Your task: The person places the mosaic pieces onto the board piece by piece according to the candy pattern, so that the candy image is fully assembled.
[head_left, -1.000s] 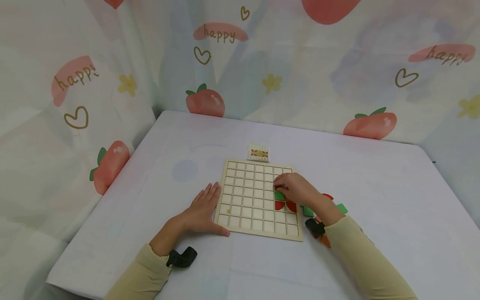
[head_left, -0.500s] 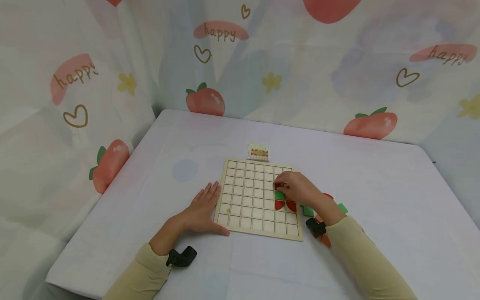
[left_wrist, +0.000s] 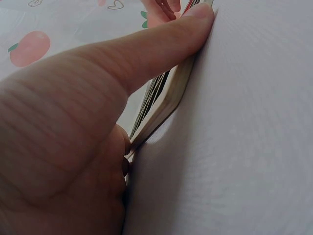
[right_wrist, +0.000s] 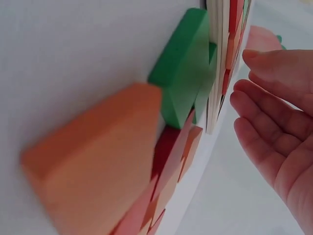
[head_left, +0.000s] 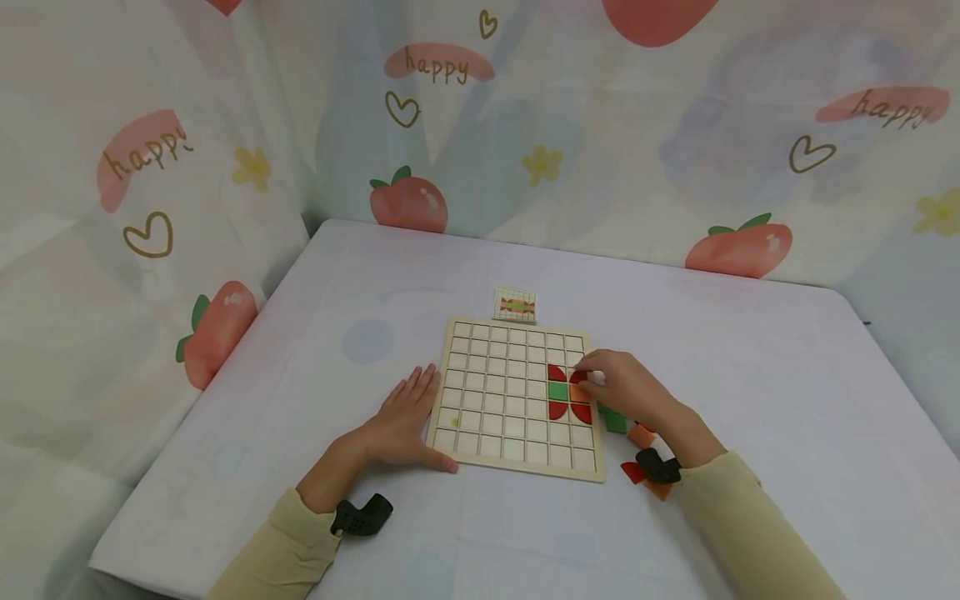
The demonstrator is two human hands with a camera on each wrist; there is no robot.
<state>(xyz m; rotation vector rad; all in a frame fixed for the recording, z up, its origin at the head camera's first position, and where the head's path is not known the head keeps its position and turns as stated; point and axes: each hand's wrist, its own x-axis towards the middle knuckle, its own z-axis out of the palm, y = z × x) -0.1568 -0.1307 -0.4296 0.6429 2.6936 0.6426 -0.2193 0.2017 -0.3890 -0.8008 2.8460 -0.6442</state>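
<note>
A pale wooden grid board (head_left: 495, 400) lies on the table. My left hand (head_left: 400, 419) rests at its near left corner, fingers along the left side and thumb at the front edge, as the thumb (left_wrist: 161, 49) in the left wrist view also shows. Toward the board's right side sit a green square (head_left: 557, 392), an orange square (head_left: 578, 393) and several red curved pieces (head_left: 557, 410). My right hand (head_left: 618, 385) is over the right border, fingertips at the upper right red piece, which they partly cover. In the right wrist view its fingers (right_wrist: 259, 103) are loosely bent, with nothing showing between them.
Loose pieces lie right of the board: green blocks (head_left: 615, 422), orange blocks (head_left: 642, 435) and a red piece (head_left: 632, 472), partly under my right wrist. Behind the board is a small pattern card (head_left: 516, 306). A printed cloth wall (head_left: 600, 167) closes off the table's back.
My right hand has shifted right from the upper left red piece, uncovering it, the green square and the orange square. The left hand stays put.
</note>
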